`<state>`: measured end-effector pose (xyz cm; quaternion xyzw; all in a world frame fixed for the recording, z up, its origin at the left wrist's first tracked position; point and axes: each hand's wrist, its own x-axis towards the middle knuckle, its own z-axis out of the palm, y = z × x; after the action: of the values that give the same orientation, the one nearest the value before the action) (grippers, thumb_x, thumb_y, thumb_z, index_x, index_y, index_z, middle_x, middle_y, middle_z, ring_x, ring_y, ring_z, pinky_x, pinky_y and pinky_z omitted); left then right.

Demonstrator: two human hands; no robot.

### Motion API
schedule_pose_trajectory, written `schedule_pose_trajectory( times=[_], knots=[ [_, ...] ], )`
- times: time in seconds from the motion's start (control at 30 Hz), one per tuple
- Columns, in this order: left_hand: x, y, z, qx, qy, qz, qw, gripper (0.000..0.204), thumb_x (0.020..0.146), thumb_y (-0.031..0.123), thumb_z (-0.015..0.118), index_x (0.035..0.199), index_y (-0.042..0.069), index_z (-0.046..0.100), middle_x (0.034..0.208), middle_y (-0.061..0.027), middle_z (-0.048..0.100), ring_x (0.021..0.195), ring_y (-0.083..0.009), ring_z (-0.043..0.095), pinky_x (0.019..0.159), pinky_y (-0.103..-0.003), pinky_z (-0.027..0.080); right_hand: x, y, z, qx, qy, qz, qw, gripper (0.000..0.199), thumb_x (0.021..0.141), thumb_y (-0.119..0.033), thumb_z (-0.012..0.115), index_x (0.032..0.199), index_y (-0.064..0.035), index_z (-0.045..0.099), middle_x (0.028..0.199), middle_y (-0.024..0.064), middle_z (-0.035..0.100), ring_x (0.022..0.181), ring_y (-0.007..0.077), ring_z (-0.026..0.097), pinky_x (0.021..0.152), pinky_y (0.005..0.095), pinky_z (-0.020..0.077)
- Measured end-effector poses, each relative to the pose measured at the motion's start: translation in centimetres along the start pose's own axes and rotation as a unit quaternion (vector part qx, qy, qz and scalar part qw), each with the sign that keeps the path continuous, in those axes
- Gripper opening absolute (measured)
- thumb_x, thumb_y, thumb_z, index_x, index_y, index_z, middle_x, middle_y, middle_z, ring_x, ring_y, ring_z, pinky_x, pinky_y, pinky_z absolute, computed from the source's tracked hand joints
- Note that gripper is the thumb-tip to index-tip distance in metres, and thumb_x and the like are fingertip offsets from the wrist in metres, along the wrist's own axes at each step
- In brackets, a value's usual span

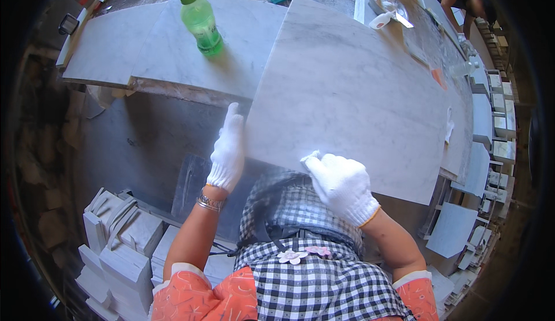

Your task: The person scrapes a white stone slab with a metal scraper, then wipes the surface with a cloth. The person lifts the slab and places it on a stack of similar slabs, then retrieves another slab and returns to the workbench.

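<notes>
The right grip (341, 185), in a white glove, is curled at the near edge of a large pale stone slab (341, 84); I cannot tell whether it pinches that edge. The left grip (228, 150), also gloved, is held flat with its fingers straight and together, just beside the slab's left edge. The slab lies in front of the person's checked apron (324, 280). To its left, a green bottle (202, 26) stands upright on another pale slab (144, 37). Beyond its far right edge are a scraper (390, 20) and a bowl (388, 0).
</notes>
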<state>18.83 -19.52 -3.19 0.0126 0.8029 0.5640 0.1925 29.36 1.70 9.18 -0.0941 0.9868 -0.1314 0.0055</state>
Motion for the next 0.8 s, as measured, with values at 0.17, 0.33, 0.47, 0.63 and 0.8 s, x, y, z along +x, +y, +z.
schedule_pose_trajectory(
  times=[0.17,0.33,0.47,0.63,0.8],
  knots=[
    [0.2,0.3,-0.1,-0.015,-0.011,0.003,1.000,0.068,0.114,0.053,0.033,0.164,0.007,0.037,0.166,-0.0169,0.044,0.154,-0.0343,0.039,0.129,-0.041,0.020,0.8,-0.2,1.9,0.020,0.037,-0.043,0.998,0.024,0.091,-0.012,0.066,0.115,-0.0104,0.072,0.086,0.0091,0.069,0.068,0.0264,0.068,0.059,0.0385,0.0546],
    [0.4,0.3,-0.1,-0.045,-0.013,-0.011,0.999,0.064,0.115,0.049,0.036,0.163,0.006,0.039,0.166,-0.0142,0.045,0.153,-0.0274,0.041,0.127,-0.038,0.025,0.0,0.5,-0.3,-0.015,-0.030,0.033,0.999,0.024,0.091,-0.015,0.068,0.114,-0.0111,0.072,0.084,0.0073,0.068,0.067,0.0256,0.068,0.059,0.0397,0.0546],
    [0.6,0.1,0.2,-0.074,-0.015,-0.004,0.997,0.063,0.115,0.048,0.037,0.163,0.007,0.040,0.165,-0.0137,0.047,0.151,-0.0272,0.043,0.125,-0.038,0.030,1.0,-1.3,0.1,0.023,0.039,-0.039,0.998,0.028,0.089,-0.012,0.068,0.117,-0.0069,0.069,0.082,0.0082,0.067,0.068,0.0254,0.068,0.059,0.0395,0.0549],
    [0.5,-0.4,-0.5,0.131,0.006,-0.036,0.991,0.068,0.114,0.055,0.033,0.164,0.010,0.040,0.160,-0.0193,0.051,0.146,-0.0389,0.047,0.122,-0.044,0.033,0.4,0.4,2.0,0.007,0.028,-0.006,1.000,0.023,0.092,-0.013,0.067,0.115,-0.0136,0.072,0.084,0.0091,0.068,0.073,0.0251,0.070,0.063,0.0401,0.0564],
    [0.3,-0.7,-0.6,0.039,0.017,0.018,0.999,0.065,0.114,0.051,0.039,0.161,0.007,0.044,0.159,-0.0200,0.053,0.142,-0.0366,0.053,0.119,-0.041,0.038,-5.0,9.2,-1.4,-0.119,0.185,0.192,0.956,0.024,0.091,-0.007,0.065,0.112,-0.0129,0.074,0.081,0.0080,0.065,0.069,0.0236,0.067,0.061,0.0380,0.0554]
  ],
)
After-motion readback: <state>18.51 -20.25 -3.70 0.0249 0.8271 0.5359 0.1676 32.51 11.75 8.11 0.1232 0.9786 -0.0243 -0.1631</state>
